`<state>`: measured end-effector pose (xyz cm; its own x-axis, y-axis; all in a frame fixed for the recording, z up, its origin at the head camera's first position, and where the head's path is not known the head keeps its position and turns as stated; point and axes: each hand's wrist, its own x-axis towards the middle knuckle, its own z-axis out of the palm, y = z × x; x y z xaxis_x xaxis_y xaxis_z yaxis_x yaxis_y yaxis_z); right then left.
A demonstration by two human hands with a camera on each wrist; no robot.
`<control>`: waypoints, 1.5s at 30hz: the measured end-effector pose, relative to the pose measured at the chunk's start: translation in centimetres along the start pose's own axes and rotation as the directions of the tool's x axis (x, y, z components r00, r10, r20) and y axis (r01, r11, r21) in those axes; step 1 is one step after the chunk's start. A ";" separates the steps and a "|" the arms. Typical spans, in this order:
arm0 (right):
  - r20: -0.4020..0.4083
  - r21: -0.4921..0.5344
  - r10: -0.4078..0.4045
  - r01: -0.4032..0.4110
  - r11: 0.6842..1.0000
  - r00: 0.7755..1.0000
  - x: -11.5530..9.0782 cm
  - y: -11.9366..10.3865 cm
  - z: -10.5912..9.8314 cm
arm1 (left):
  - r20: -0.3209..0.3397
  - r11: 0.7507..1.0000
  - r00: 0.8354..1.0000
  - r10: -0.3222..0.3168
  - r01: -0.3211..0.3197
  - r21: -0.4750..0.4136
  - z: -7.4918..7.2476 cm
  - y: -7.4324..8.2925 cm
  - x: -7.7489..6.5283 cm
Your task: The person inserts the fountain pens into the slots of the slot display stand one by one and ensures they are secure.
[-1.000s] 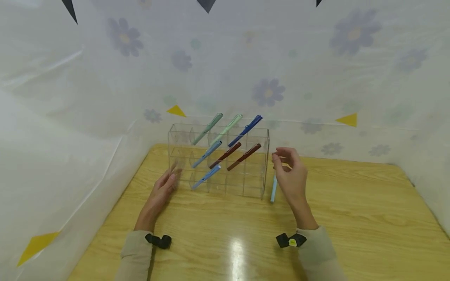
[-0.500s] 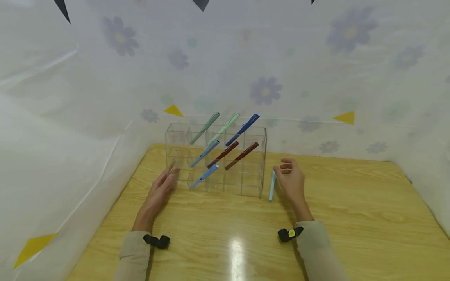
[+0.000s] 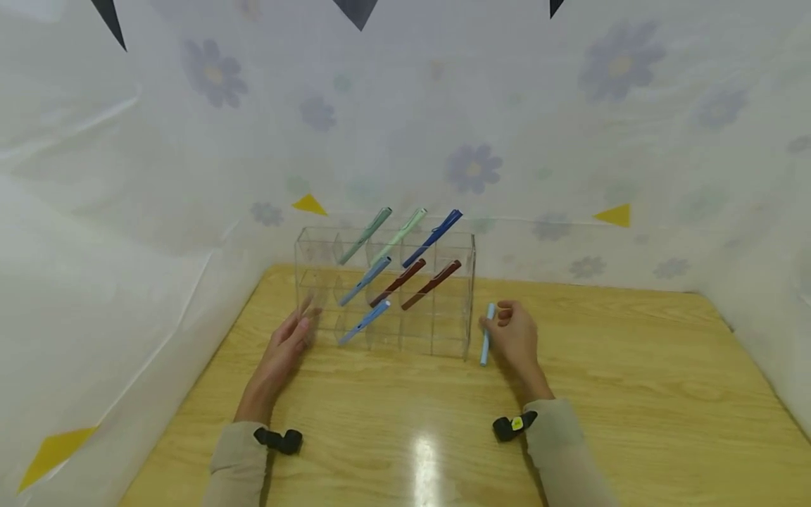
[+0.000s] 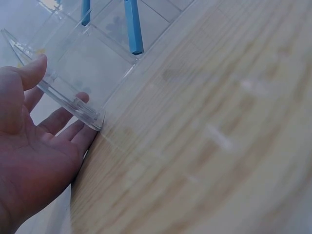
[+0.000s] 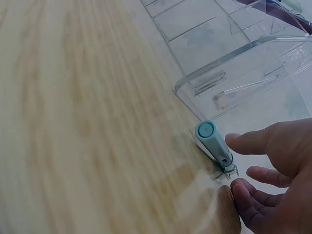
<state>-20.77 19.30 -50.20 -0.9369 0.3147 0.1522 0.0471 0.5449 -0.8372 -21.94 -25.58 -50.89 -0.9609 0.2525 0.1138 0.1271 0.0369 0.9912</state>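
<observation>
A clear plastic pen rack stands on the table with several capped pens slanting out of its compartments. My left hand is at the rack's left end, fingers fairly straight along the end panel and thumb near its front edge. To the right of the rack a light blue pen lies on the table, its round end facing the right wrist camera. Beside this pen is my right hand, thumb tip close against it. The other fingers are loosely bent and do not close round it.
Green, pale green and dark blue pens lean in the top row. A blue pen and two dark red pens fill part of the middle row, with another blue pen below. A flowered sheet hangs behind the table.
My right hand has come down and slightly left to the light blue pen, which shows more of its length. My left hand stays at the rack's end. The head view has shifted slightly.
</observation>
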 end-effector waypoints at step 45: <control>-0.103 0.420 -0.055 0.093 0.903 0.993 0.5 -3.1 -3.6 | 0.014 1.000 1.000 0.000 0.000 0.000 -0.3 0.1 -0.1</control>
<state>-20.13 20.53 -45.63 -0.8976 0.3625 0.2508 -0.1902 0.1947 -0.9622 -21.93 -25.83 -50.76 -0.9573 0.2663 0.1126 0.1269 0.0372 0.9912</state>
